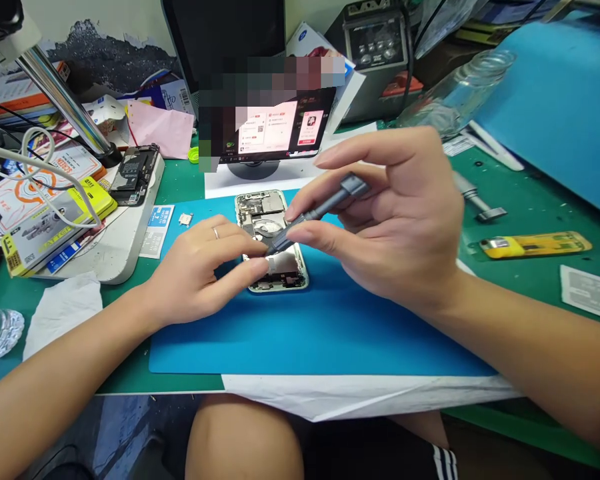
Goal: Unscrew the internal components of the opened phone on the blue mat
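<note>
An opened phone (280,273) with its inner parts showing lies on the blue mat (300,340). My right hand (390,220) grips a dark grey screwdriver (325,207) between thumb and fingers, slanting down to the left over the phone. My left hand (215,267), a ring on one finger, reaches over the phone's left side. Its thumb and index fingertips come together around the screwdriver's lower end. The driver's very tip is hidden by those fingertips. A small metal part (185,219) sits on the mat's upper left.
A monitor (230,40) and a lit screen (275,127) stand behind the mat. At the left are boxes (50,227) and another opened phone (136,175) on a white stand. A yellow cutter (535,245), a metal tool (480,200) and a glass jar (460,93) lie at the right.
</note>
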The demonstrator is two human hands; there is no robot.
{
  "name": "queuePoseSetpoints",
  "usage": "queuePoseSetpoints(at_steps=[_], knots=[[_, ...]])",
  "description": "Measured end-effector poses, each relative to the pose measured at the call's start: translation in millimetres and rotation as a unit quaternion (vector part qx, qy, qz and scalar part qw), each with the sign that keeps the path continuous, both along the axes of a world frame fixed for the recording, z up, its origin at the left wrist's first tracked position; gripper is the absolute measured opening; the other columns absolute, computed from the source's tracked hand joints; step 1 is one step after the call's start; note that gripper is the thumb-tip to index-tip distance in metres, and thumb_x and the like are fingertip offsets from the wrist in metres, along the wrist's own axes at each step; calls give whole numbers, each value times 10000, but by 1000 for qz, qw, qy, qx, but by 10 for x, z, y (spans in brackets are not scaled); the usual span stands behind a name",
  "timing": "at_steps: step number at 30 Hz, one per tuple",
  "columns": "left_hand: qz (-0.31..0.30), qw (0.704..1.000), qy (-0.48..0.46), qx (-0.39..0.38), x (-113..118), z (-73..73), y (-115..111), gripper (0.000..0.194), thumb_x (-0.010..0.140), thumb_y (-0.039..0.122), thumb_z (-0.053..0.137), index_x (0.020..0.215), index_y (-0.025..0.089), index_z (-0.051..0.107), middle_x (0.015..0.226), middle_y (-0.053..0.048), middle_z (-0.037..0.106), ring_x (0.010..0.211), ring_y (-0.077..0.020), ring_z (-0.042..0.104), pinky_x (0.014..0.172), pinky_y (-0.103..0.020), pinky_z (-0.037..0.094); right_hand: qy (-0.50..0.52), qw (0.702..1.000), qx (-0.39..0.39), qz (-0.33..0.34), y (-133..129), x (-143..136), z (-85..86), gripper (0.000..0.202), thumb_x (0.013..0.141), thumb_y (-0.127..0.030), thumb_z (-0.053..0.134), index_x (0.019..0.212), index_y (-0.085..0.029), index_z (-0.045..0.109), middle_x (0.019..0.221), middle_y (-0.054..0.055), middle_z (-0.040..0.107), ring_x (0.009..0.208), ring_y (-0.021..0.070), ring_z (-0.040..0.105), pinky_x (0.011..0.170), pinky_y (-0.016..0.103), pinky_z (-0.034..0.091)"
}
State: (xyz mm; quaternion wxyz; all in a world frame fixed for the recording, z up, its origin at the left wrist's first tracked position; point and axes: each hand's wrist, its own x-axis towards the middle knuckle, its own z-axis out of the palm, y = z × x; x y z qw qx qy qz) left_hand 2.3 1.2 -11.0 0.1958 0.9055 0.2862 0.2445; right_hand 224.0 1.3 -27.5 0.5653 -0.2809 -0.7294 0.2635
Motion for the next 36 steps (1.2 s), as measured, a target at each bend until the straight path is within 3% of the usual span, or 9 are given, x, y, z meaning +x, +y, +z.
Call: queuePoseSetpoints(at_steps=[6, 12, 18, 21, 23, 29, 36], knots=[[-28, 999, -30, -32, 33, -25, -8, 143, 1004, 214, 581, 913, 216, 691, 830, -8, 737, 797, -161, 653, 828, -321, 477, 10, 999, 20, -36, -50, -52, -5, 351, 841, -300, 809, 1120, -359, 604, 1054, -15, 645, 826, 168, 736, 611, 313, 643], [-13, 1000, -15, -24, 38, -61, -12, 150, 1010, 234, 580, 904, 219, 684, 820, -12, 736, 796, -168, 652, 817, -320, 473, -10, 999, 34, -38, -34, -52, -62, 371, 861, -355, 782, 1188, -380, 609, 1082, -2, 679, 830, 189, 734, 624, 332, 649], [-9, 1000, -13, 10, 32, -69, -7, 126, 1002, 201, 565, 918, 205, 658, 868, -8, 742, 801, -163, 622, 797, -323, 439, -37, 999, 36, -11, -24, -35, -84, 514, 869, -213, 748, 1320, -391, 575, 1327, 8, 648, 919, 184, 757, 788, 341, 680], [51, 998, 28, 29, 24, -1, -23, 103, 929, 268, 596, 850, 202, 594, 812, -11, 678, 758, -178, 567, 730, -333, 394, -32, 998, 46, -10, -15, -40, -104, 554, 860, -168, 751, 1339, -387, 578, 1336, 5, 638, 922, 177, 759, 787, 324, 679], [76, 993, 81, 34, 18, 44, -31, 201, 871, 358, 633, 780, 204, 540, 741, -5, 611, 717, -186, 529, 683, -334, 346, -35, 998, 58, -3, -8, -46, -123, 579, 860, -163, 756, 1364, -377, 566, 1327, 8, 634, 929, 169, 757, 782, 307, 680], [35, 974, 221, 45, 11, 15, -10, 545, 842, 675, 682, 651, 204, 487, 603, 11, 547, 610, -181, 467, 652, -331, 272, -55, 996, 59, 25, 0, -49, -191, 629, 886, -150, 735, 1430, -371, 510, 1236, 15, 661, 977, 169, 750, 841, 308, 676], [49, 967, 246, 34, 18, -56, 3, 534, 890, 675, 627, 655, 204, 540, 616, -12, 590, 632, -208, 523, 656, -348, 296, -73, 994, 66, 45, -11, -59, -237, 661, 898, -115, 720, 1464, -359, 480, 1181, 16, 679, 994, 170, 744, 853, 313, 668]])
